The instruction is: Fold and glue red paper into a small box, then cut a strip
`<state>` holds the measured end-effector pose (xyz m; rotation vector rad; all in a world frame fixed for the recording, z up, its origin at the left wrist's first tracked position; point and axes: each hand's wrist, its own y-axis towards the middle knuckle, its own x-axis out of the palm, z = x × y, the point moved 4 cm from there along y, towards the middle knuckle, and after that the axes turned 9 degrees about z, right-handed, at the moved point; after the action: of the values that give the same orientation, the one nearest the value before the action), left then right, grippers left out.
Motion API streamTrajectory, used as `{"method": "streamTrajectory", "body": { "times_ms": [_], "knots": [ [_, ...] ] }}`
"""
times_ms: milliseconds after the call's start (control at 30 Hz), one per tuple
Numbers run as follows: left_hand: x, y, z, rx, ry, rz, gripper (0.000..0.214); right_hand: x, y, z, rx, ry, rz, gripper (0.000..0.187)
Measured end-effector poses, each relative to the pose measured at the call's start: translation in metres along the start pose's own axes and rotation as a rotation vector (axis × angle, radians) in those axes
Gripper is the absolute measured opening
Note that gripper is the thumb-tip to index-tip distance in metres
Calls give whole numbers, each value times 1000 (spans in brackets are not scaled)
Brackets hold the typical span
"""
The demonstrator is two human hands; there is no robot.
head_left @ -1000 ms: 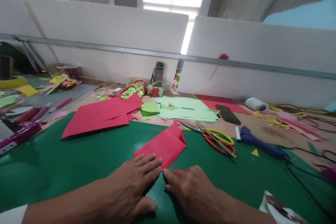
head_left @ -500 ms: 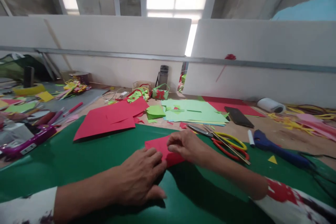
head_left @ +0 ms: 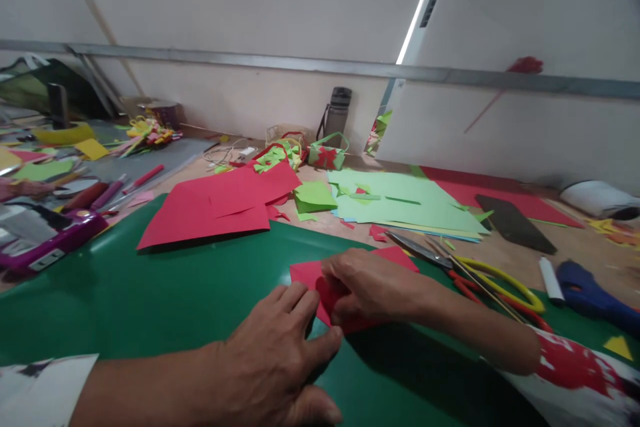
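Note:
A small piece of red paper (head_left: 307, 273) lies on the green mat under my hands, its far right part showing beyond my right hand. My right hand (head_left: 367, 287) rests over it with fingers curled down and thumb bent in, gripping the paper. How the paper is folded there is partly hidden by the fingers. My left hand (head_left: 285, 353) lies at the paper's near left edge, fingertips touching or very close to it, thumb stretched apart, nothing held. Scissors (head_left: 425, 253) with yellow and red handles lie just right of the paper.
Larger red sheets (head_left: 200, 213) lie back left on the green mat (head_left: 150, 293). Behind are green sheets (head_left: 400, 197), a dark phone (head_left: 515, 223) and a bottle (head_left: 339, 113). A white marker (head_left: 551, 280) and a blue-handled tool (head_left: 590, 290) lie right; a purple power strip (head_left: 65, 243) is left.
The view has tilted down. More of the red paper now shows to the right beyond my right hand. My right hand's fingers have spread from a pinch into a wider curl over the paper.

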<state>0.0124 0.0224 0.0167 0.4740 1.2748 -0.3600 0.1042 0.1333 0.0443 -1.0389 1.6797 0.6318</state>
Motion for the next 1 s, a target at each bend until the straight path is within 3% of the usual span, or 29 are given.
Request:
{"method": "streamTrajectory", "body": {
  "times_ms": [167, 500, 633, 833, 900, 1000],
  "knots": [
    [-3, 0, -1, -1, 16, 54, 56, 1, 8, 6, -7, 0, -37, 18],
    [-3, 0, 0, -19, 18, -2, 54, 6, 19, 19, 27, 79, 61, 10],
    [1, 0, -2, -1, -20, 54, 48, 1, 19, 24, 69, 88, 166, 13],
    [1, 0, -16, 101, -1, 166, 31, -30, -28, 36, 162, 43, 445, 23],
    [-1, 2, -22, 143, -7, 190, 26, -31, -50, 42, 186, 47, 504, 30],
    [-6, 3, -31, 174, -29, 211, 25, -24, -77, 52, 210, 106, 523, 23]
  ]
}}
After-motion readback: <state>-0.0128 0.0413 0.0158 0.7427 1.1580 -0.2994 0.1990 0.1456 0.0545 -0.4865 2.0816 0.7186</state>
